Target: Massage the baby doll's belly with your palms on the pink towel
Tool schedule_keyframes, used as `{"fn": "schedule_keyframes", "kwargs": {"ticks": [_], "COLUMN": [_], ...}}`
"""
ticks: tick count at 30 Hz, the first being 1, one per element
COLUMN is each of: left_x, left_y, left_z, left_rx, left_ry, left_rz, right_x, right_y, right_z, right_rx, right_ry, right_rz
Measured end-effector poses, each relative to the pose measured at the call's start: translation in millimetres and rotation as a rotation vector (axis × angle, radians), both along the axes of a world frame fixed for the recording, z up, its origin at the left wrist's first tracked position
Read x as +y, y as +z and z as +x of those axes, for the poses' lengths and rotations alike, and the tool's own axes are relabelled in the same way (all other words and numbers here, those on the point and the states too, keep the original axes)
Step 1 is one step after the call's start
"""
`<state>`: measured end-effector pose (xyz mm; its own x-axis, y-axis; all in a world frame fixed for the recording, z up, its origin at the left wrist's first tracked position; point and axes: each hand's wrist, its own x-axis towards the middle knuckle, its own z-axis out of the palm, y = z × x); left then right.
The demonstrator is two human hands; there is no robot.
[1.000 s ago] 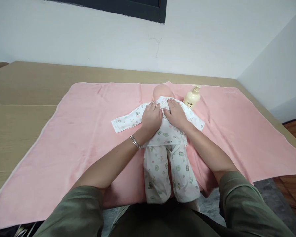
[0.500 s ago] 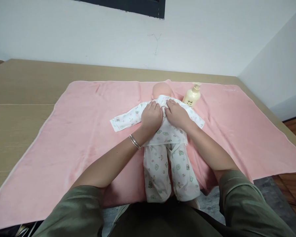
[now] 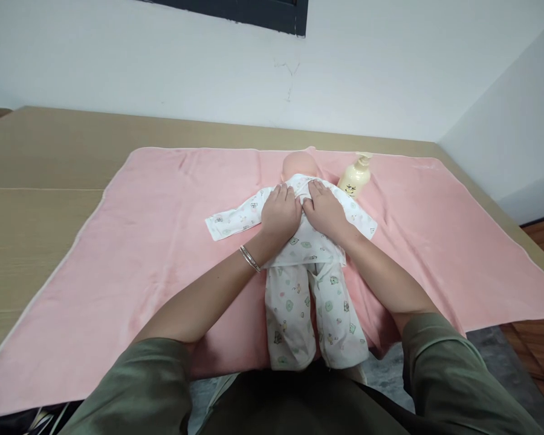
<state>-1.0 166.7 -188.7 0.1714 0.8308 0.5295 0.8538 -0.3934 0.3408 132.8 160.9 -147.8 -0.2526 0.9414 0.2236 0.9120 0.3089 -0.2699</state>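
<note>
A baby doll [image 3: 299, 164] in white printed clothes lies stretched out, its bald head away from me and no face showing. My left hand [image 3: 281, 212] rests on the upper left of its long-sleeved top [image 3: 306, 246], fingers laid on the cloth. Beside it, my right hand [image 3: 325, 210] lies on the upper right of the same top, fingers also extended over the fabric. The thumbs almost meet at the middle. Printed trousers [image 3: 290, 317] cover the doll's legs, which reach toward my body. What lies under my palms is hidden.
A pink blanket [image 3: 181, 241] is spread under the doll over a wooden table [image 3: 40, 157]. Near the doll's head, to the right, a cream pump bottle [image 3: 356, 176] leans on the blanket. Behind the table rises a white wall [image 3: 208, 78].
The whole view has shifted very slightly. Both hands stay on the same part of the doll's top, with no clear movement against it.
</note>
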Motion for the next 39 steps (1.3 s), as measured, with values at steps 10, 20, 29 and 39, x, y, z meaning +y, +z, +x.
{"fn": "schedule_keyframes", "kwargs": {"ticks": [10,20,29,39], "left_x": [1.0,0.9,0.8,0.8], "left_y": [-2.6,-2.4,-1.5,-2.3], "left_z": [-1.1,-0.8,-0.9,-2.0], "left_rx": [0.001,-0.009,-0.024,-0.028], "left_ry": [0.003,0.002,0.0,-0.005], "left_rz": [0.034,0.025,0.015,0.022], "right_x": [3.4,4.0,2.9,3.1], "right_y": [-5.0,-7.1,-5.5,-6.7], "right_z": [0.2,0.2,0.1,-0.4], "right_rx": [0.03,0.034,0.041,0.016], "right_ry": [0.007,-0.001,-0.002,0.009], "right_rz": [0.014,0.026,0.01,0.033]}}
